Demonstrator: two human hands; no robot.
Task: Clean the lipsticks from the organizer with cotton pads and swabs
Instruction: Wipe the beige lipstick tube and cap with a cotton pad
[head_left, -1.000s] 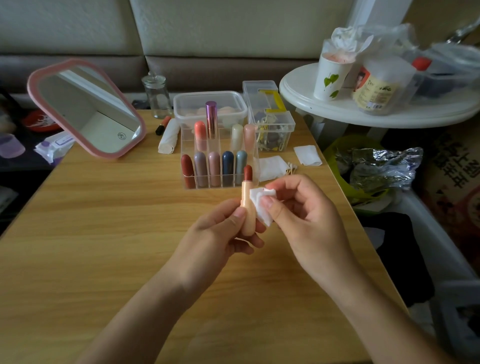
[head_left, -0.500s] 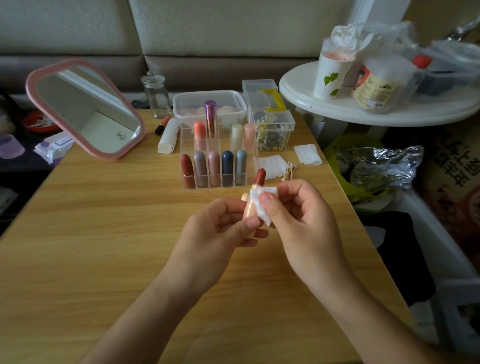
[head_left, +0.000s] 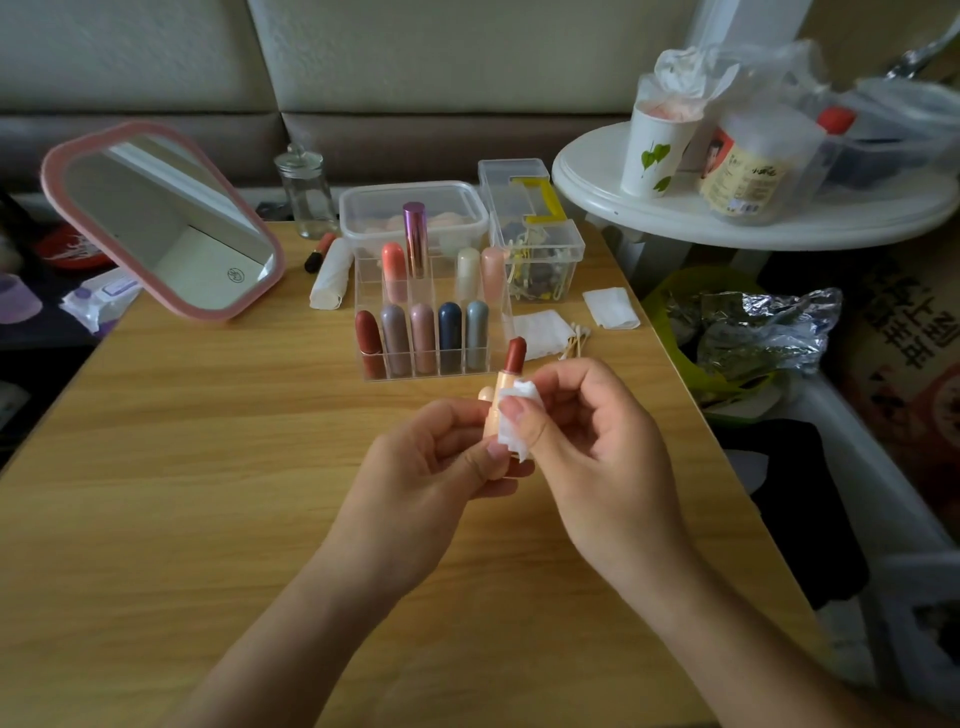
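My left hand (head_left: 426, 467) grips the base of an open peach-cased lipstick (head_left: 511, 364), whose red bullet points up and a little right. My right hand (head_left: 587, 431) pinches a folded white cotton pad (head_left: 517, 421) against the side of the case. Behind them stands the clear organizer (head_left: 498, 312) with several capped lipsticks upright in its slots. Spare cotton pads (head_left: 543, 332) and a bundle of cotton swabs (head_left: 574, 340) lie on the table to the organizer's right.
A pink-framed mirror (head_left: 161, 218) leans at the back left. A glass jar (head_left: 306, 192), a lidded plastic tub (head_left: 413, 213) and a clear box of small items (head_left: 535, 244) stand behind the organizer. A white round side table (head_left: 727, 218) and a lined bin (head_left: 727, 343) are at right.
The lipstick has tilted from upright to leaning right and its red bullet now shows fully. Both hands shifted slightly right, the pad staying against the case.
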